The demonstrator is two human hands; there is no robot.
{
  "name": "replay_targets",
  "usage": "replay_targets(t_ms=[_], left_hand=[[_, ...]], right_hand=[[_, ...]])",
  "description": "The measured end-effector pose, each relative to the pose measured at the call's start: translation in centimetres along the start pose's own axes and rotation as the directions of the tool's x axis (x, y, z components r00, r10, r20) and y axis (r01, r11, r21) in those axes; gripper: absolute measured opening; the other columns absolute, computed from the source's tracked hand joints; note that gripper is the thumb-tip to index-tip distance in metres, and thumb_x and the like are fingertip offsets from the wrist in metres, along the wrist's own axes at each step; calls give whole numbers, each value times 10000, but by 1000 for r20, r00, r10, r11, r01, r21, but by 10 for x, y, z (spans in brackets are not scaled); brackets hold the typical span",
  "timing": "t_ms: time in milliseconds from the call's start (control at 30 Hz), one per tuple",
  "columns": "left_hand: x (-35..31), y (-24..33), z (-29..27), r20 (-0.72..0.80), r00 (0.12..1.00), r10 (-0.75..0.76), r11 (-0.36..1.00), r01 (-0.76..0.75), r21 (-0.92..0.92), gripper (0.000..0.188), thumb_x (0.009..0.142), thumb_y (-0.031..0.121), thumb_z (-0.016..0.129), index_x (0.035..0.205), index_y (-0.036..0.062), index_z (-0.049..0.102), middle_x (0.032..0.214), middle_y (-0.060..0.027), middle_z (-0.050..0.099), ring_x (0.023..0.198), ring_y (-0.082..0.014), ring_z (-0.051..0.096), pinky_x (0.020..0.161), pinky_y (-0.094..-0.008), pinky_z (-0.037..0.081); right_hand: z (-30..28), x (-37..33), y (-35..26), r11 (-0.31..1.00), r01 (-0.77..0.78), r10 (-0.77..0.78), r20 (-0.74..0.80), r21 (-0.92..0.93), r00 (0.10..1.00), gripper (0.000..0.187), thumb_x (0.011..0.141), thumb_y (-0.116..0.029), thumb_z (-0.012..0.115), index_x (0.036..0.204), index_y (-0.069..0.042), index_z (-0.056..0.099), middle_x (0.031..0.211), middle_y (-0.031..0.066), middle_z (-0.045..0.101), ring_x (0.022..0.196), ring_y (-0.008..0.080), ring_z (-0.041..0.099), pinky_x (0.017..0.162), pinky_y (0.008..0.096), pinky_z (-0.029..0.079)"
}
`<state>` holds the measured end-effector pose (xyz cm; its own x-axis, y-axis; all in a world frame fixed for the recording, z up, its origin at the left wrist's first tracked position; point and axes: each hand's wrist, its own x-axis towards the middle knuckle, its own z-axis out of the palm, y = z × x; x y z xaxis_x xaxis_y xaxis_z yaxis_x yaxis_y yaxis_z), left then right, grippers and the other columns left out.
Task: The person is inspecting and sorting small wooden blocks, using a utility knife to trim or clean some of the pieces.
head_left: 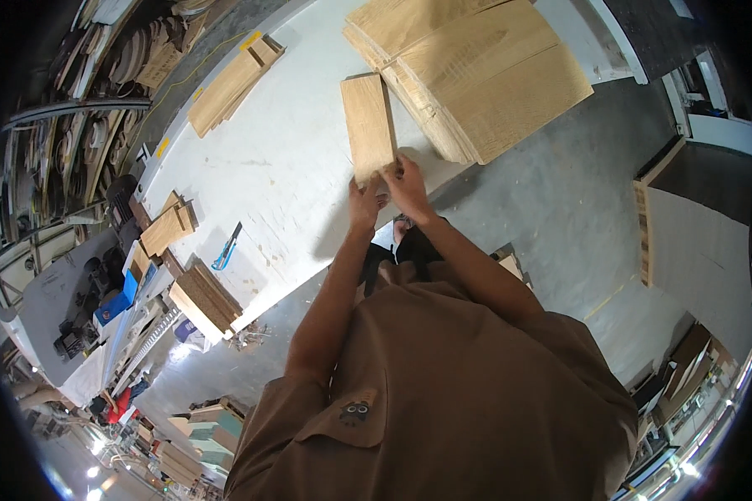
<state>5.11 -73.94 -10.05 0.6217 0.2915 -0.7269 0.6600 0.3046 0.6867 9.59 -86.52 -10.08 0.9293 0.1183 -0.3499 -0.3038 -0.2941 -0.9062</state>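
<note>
In the head view, holds a board (368, 125) flat over the table (280, 167), lengthwise away from the body, with only its near end at the grip. Closes the right hand (407, 185) on the near right corner, fingertips along the side, thumb by the end. Sets the left hand (365, 203) at the near left corner, fingertips touching; cannot tell there whether pinched or merely resting. Leaves the rest of the board bare beyond both hands, far end just beside a pile (493, 92); cannot tell whether touching it.

Shows in the board a straight, narrow rectangle of pale yellow wood, fine-grained on top, dark along the right side. Shows in the pile broader rectangular sheets with visible grain, layered to a rough, uneven left edge. Has the table smooth and white, scuffed with small marks. Carries on it, toward the far left, long wooden strips (234, 88); nearer left, short offcuts (169, 229), a slim cutter (227, 247) with a blue handle and dark tip, and a stack (205, 301) of thin brown-edged pieces. Shows beyond the table a grey, smooth floor (551, 196).
</note>
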Motion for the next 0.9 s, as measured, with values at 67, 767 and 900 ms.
replay_targets(t_ms=[67, 767, 900], left_hand=[[3, -4, -10, -61, 998, 30, 992, -37, -117, 667, 1071, 300, 709, 1602, 69, 378, 1241, -176, 703, 894, -256, 743, 768, -369, 637], [123, 133, -78, -60, 993, 106, 961, -87, 264, 707, 943, 472, 771, 1414, -26, 596, 1275, -148, 715, 1178, -274, 647, 1140, -434, 425], [157, 128, -80, -189, 980, 56, 942, 11, 337, 940, 904, 544, 787, 1566, -52, 484, 1511, -231, 613, 1387, -359, 590, 1223, -464, 383]], right_hand=[[19, -11, -5, 989, 4, -10, 39, 146, 999, 389, 1011, -202, 693, 1284, 73, 661, 1129, 242, 752, 1037, 349, 732, 929, 441, 568], [38, 84, -9, 781, -294, 229, 185, 551, 956, 971, 979, -426, 744, 1708, -25, 243, 1697, 198, 387, 1504, 309, 427, 1207, 418, 369], [34, 86, -22, 729, -294, 264, 143, 618, 954, 885, 1030, -337, 713, 1717, -44, 237, 1691, 131, 417, 1578, 255, 373, 1277, 423, 326]])
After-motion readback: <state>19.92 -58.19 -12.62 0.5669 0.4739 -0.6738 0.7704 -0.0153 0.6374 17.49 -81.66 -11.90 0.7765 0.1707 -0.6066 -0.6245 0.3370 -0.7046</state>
